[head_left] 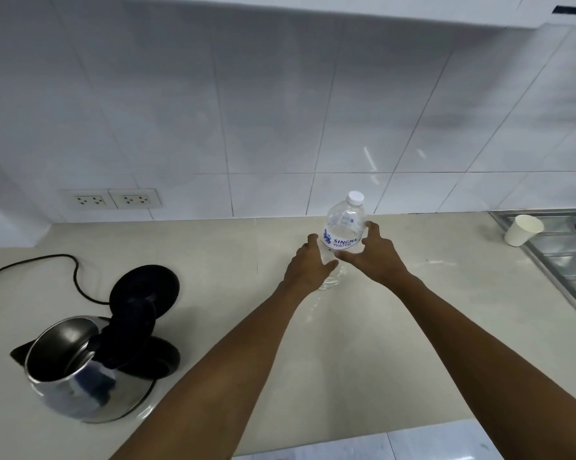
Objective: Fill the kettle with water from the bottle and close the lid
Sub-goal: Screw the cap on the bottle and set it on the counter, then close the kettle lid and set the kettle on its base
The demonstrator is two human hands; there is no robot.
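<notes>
A clear water bottle (344,227) with a white cap and a blue-lettered label stands upright on the beige counter (363,343), in the middle toward the back. My left hand (308,268) wraps the bottle's lower left side, thumb across the front. My right hand (377,255) rests against its right side with fingers spread. A steel kettle (64,370) sits at the front left with its black lid (133,327) flipped up, and its inside looks dark. It stands just in front of its round black base (145,285), not on it.
A black cord (47,260) runs from the base off to the left. Two wall sockets (110,199) sit in the tiled wall behind. A white paper cup (523,230) stands on the steel sink drainboard (558,260) at the right. The counter's front edge lies near the bottom.
</notes>
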